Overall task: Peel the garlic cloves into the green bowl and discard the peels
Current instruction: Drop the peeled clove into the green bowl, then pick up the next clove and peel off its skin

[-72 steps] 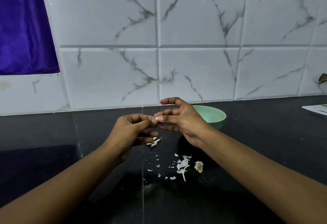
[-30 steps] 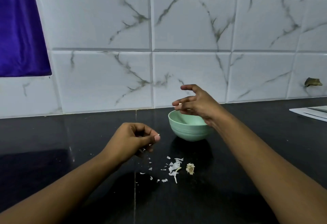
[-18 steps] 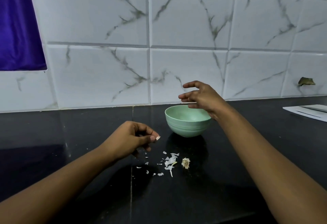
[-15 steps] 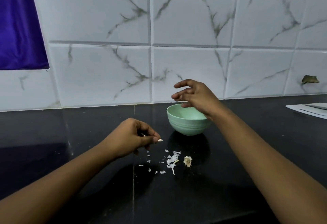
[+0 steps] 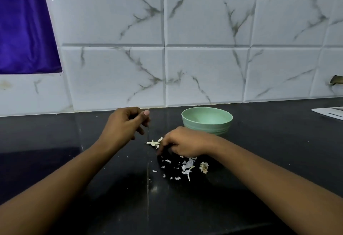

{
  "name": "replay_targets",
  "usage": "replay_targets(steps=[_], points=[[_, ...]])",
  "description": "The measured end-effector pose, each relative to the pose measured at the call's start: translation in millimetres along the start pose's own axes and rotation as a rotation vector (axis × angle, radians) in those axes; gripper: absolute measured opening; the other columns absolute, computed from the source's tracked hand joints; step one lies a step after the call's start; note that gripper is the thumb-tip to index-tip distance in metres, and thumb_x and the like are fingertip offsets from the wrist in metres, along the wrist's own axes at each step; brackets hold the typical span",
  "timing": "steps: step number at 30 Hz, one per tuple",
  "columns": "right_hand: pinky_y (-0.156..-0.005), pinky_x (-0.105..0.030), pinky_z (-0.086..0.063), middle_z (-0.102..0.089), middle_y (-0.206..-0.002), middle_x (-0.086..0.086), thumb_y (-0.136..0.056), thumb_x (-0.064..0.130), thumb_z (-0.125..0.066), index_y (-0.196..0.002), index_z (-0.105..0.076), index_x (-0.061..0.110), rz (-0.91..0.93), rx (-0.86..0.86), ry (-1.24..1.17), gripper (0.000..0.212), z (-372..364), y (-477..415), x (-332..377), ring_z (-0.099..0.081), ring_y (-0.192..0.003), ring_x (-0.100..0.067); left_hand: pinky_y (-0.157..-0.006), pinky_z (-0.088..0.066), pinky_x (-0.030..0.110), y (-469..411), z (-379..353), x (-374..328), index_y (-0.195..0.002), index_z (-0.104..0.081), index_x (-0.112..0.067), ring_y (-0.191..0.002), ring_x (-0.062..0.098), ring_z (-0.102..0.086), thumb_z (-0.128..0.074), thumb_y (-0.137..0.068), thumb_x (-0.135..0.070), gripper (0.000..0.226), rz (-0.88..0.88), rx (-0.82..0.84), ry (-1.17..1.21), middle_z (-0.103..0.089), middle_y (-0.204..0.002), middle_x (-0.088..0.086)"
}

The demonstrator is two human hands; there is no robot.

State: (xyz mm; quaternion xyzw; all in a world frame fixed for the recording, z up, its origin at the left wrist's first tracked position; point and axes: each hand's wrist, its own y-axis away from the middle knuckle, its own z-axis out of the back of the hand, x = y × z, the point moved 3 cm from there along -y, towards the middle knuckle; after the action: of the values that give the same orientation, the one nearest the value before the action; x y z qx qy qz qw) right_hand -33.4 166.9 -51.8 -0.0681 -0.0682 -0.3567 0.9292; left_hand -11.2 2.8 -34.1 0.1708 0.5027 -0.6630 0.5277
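The green bowl [image 5: 207,121] stands on the black counter [image 5: 278,151] near the tiled wall. A few small garlic cloves [image 5: 153,143] lie left of the bowl. My right hand [image 5: 183,143] is down on the counter just right of them, fingers curled downward, fingertips touching the nearest pieces; what lies under the fingers is hidden. My left hand [image 5: 127,123] hovers above the counter to the left, fingers curled toward the thumb, with nothing visible between them. Torn white peels [image 5: 186,167] and a dry garlic root stub [image 5: 203,167] lie just in front of my right hand.
The white marble-pattern tiled wall [image 5: 204,75] closes the back of the counter. A purple cloth [image 5: 24,30] hangs at the upper left. White sheets [image 5: 330,113] lie at the far right edge.
My right hand has left the bowl and come down beside the cloves. My left hand has lifted up and back; the peel bit seen at its thumb is no longer visible.
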Motion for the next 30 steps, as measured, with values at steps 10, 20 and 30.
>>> replay_targets(steps=[10,20,30], points=[[-0.097,-0.028,-0.043,-0.067,-0.119,0.003,-0.077,-0.006,-0.044,-0.116,-0.067,0.021,0.103,0.035,0.037,0.053,15,12,8,-0.059,-0.109,-0.010,-0.053,-0.053,0.028,-10,-3,28,-0.084,-0.069,-0.028,-0.070,0.014,-0.067,-0.066,-0.087,-0.017,0.012,0.043,0.166,-0.288,-0.071,-0.080,-0.005],[-0.090,-0.020,-0.048,-0.073,-0.103,0.001,-0.080,-0.007,-0.048,-0.105,-0.073,0.014,0.097,0.193,-0.090,0.041,25,22,2,-0.065,-0.093,-0.004,-0.052,-0.052,0.021,-13,-11,40,-0.094,-0.069,-0.029,-0.081,0.013,-0.065,-0.066,-0.087,-0.016,0.015,0.053,0.282,-0.359,-0.069,-0.092,-0.008],[-0.090,-0.015,-0.046,-0.072,-0.102,0.000,-0.081,-0.013,-0.044,-0.104,-0.072,0.006,0.022,0.254,-0.163,0.041,26,22,-9,-0.065,-0.089,0.001,-0.088,-0.048,0.037,-10,-29,43,-0.110,-0.064,-0.042,-0.087,0.010,-0.054,-0.066,-0.086,-0.034,0.025,-0.076,0.417,-0.676,-0.048,-0.106,-0.005]])
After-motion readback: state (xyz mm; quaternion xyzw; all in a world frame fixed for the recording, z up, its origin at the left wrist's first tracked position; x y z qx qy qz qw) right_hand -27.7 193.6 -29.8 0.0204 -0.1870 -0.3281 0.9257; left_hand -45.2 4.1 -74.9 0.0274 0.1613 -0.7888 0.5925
